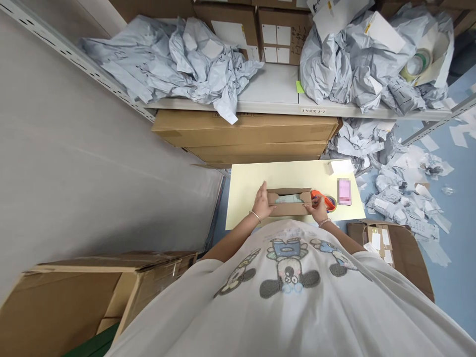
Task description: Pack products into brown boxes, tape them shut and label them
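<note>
A small cardboard box (288, 210) lies on the pale yellow tabletop (245, 178) in front of my body. Its top is open, with end flaps folded in and something pale green and white (289, 199) inside that I cannot make out. My left hand (262, 204) holds the box's left end, fingers stretched along its side and thumb at the front edge. At the right end, my right hand (318, 210) pinches the corner by the flap. Right behind that hand is an orange tape dispenser (319, 194), with a tape roll (330, 203) beside it.
A pink blurred item (344, 191) and a white box (341, 167) are on the table's right. Above, a shelf (275, 89) bears crumpled grey mailer bags (156, 59). Large cartons stand lower left (74, 297) and lower right (405, 253). Bags and paper litter the blue floor (455, 198).
</note>
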The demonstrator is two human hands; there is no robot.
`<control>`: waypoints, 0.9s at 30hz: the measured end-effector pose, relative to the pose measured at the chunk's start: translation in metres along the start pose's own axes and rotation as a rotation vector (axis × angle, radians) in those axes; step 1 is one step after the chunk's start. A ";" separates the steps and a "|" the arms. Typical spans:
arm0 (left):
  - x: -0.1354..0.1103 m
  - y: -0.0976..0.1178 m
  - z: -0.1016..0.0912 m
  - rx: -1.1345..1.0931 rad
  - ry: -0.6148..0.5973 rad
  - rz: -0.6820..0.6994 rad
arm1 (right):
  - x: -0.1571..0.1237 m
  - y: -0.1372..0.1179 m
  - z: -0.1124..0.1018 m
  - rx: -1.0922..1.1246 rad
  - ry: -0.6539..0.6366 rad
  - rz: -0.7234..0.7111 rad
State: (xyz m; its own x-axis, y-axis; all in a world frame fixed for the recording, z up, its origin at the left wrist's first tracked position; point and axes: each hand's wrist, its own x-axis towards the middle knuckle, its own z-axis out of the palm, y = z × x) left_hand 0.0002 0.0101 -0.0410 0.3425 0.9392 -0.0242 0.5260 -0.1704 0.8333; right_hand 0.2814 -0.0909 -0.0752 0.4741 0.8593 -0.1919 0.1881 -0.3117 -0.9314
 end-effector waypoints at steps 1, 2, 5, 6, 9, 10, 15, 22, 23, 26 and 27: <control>0.001 0.004 -0.002 0.065 -0.042 0.093 | 0.000 -0.001 0.000 -0.006 0.003 0.021; 0.000 0.007 -0.004 0.105 -0.076 0.158 | 0.000 -0.002 -0.001 -0.013 0.005 0.043; -0.008 0.009 -0.006 0.144 -0.109 0.259 | -0.002 -0.005 -0.002 -0.026 -0.006 0.082; -0.011 0.009 -0.007 0.146 -0.109 0.274 | -0.003 -0.005 -0.003 -0.029 -0.017 0.086; -0.017 0.006 -0.009 0.159 -0.112 0.287 | -0.004 -0.007 -0.004 -0.042 -0.044 0.086; -0.017 0.005 -0.009 0.163 -0.115 0.286 | -0.004 -0.007 -0.004 -0.047 -0.048 0.087; -0.018 0.004 -0.008 0.170 -0.115 0.282 | -0.003 -0.006 -0.003 -0.057 -0.064 0.093; -0.027 0.000 -0.003 0.178 -0.105 0.253 | -0.003 -0.006 -0.009 -0.236 -0.051 -0.150; -0.027 -0.001 -0.003 0.178 -0.109 0.243 | -0.003 -0.008 -0.011 -0.296 -0.043 -0.227; -0.029 -0.004 -0.003 0.168 -0.115 0.214 | -0.001 -0.014 -0.017 -0.493 -0.068 -0.418; -0.029 -0.004 -0.003 0.162 -0.115 0.210 | 0.001 -0.018 -0.019 -0.555 -0.097 -0.466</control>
State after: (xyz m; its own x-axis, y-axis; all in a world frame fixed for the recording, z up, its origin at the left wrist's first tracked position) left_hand -0.0141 -0.0156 -0.0421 0.5387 0.8396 0.0695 0.5481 -0.4119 0.7279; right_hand 0.2944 -0.0919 -0.0527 0.1648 0.9770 0.1352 0.7720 -0.0424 -0.6342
